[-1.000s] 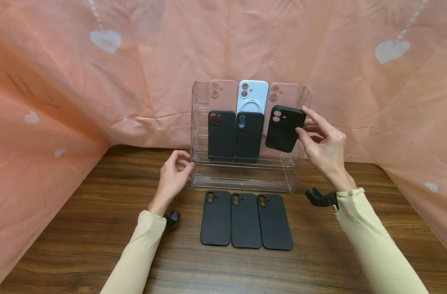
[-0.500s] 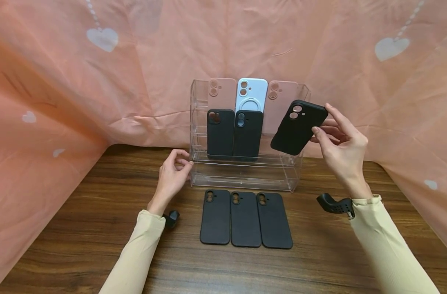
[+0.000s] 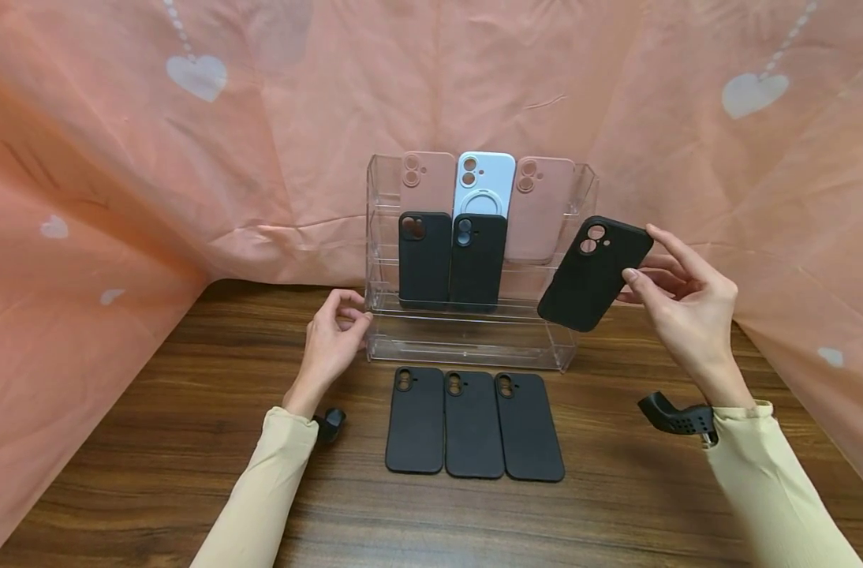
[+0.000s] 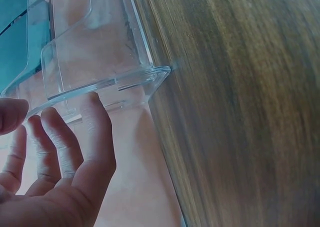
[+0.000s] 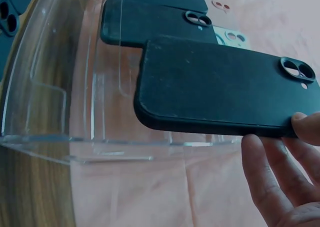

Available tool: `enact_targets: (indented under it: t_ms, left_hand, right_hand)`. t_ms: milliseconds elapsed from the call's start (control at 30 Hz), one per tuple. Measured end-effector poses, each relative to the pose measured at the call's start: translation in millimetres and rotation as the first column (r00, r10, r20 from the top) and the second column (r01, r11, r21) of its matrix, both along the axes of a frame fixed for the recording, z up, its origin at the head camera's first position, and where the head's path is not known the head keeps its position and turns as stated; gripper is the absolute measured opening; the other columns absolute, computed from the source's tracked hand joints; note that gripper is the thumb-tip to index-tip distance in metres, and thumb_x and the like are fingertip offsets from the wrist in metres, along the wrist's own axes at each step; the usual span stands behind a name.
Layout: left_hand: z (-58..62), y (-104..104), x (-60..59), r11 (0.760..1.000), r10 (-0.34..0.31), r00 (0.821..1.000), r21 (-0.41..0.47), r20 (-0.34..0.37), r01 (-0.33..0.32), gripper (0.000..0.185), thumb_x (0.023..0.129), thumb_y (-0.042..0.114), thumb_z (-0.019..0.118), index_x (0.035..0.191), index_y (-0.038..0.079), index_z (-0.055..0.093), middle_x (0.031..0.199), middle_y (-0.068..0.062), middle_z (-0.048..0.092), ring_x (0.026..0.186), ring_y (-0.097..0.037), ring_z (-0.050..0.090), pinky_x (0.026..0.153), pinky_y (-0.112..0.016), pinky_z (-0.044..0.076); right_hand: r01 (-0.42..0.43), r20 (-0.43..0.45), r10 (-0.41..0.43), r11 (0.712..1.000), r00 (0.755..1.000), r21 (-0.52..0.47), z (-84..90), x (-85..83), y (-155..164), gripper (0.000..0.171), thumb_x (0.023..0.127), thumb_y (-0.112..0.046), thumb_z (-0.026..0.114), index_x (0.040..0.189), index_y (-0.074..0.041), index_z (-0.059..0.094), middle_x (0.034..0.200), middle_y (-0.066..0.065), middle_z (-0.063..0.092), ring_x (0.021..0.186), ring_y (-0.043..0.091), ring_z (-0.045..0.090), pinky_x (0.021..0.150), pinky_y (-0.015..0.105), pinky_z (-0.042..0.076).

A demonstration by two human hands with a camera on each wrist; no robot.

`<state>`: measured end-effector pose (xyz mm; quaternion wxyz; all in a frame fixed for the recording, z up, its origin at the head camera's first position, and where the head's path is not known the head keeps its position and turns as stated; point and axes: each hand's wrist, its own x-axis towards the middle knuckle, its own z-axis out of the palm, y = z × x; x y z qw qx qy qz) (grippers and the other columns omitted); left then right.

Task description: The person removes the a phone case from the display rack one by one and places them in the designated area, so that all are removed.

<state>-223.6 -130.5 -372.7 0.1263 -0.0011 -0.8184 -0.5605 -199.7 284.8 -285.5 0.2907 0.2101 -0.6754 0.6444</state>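
My right hand (image 3: 687, 308) pinches a black phone case (image 3: 595, 272) by its right edge, thumb in front and fingers behind. The case is tilted in the air just right of a clear acrylic display stand (image 3: 467, 351); its two camera holes show at the top left. My left hand (image 3: 335, 339) holds the stand's left side edge, and in the left wrist view its curled fingers (image 4: 97, 132) touch the clear side panel (image 4: 100, 82). Two black cases, one (image 3: 424, 260) beside the other (image 3: 477, 260), stand on a middle tier.
Behind these, the top tier holds a pink case (image 3: 431, 185), a white case with a ring (image 3: 484, 185) and another pink case (image 3: 541, 209). Three black cases lie side by side on the wooden table (image 3: 190, 473), the middle one (image 3: 474, 430) before the stand. A pink curtain (image 3: 318, 95) hangs behind.
My right hand has drawn the black case away from the stand's middle tier, rightward and then down, tilting it more. My left hand stays at the stand's left edge.
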Motion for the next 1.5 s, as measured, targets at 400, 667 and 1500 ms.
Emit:
enact_targets:
  t_ms: [400, 667, 1500]
  left_hand:
    - [-0.9, -0.3, -1.1, 1.000, -0.007, 1.000, -0.015, -0.005, 0.007, 0.021, 0.096, 0.016, 0.067, 0.116, 0.014, 0.060, 0.094, -0.012, 0.071, 0.079, -0.036, 0.074, 0.058, -0.024, 0.058]
    - [-0.2, -1.4, 0.8, 1.000, -0.010, 1.000, -0.010, -0.003, 0.010, 0.022, 0.096, 0.016, 0.067, 0.116, 0.014, 0.060, 0.094, -0.012, 0.070, 0.079, -0.037, 0.074, 0.058, -0.024, 0.058]
    - [3.6, -2.4, -0.3, 0.999, -0.030, 0.999, -0.013, 0.010, 0.031, 0.023, 0.097, 0.016, 0.066, 0.118, 0.013, 0.060, 0.098, -0.015, 0.071, 0.081, -0.034, 0.074, 0.061, -0.027, 0.061]
  right_hand:
    - [-0.041, 0.134, 0.041, 0.999, 0.990, 0.001, -15.0, 14.8, 24.7, 0.063, 0.082, 0.026, 0.064, 0.140, 0.004, 0.057, 0.089, 0.002, 0.076, 0.069, 0.011, 0.076, 0.060, 0.024, 0.062]
    - [-0.138, 0.222, 0.134, 0.990, 0.966, 0.002, -23.8, 19.8, 35.0, 0.062, 0.084, 0.026, 0.063, 0.142, 0.005, 0.054, 0.098, 0.002, 0.079, 0.078, 0.012, 0.078, 0.060, 0.031, 0.063]
    - [-0.372, 0.463, 0.227, 0.894, 0.857, 0.250, -70.0, 41.2, 65.8, 0.061, 0.090, 0.020, 0.062, 0.147, 0.003, 0.049, 0.100, 0.002, 0.077, 0.081, 0.015, 0.077, 0.060, 0.048, 0.062]
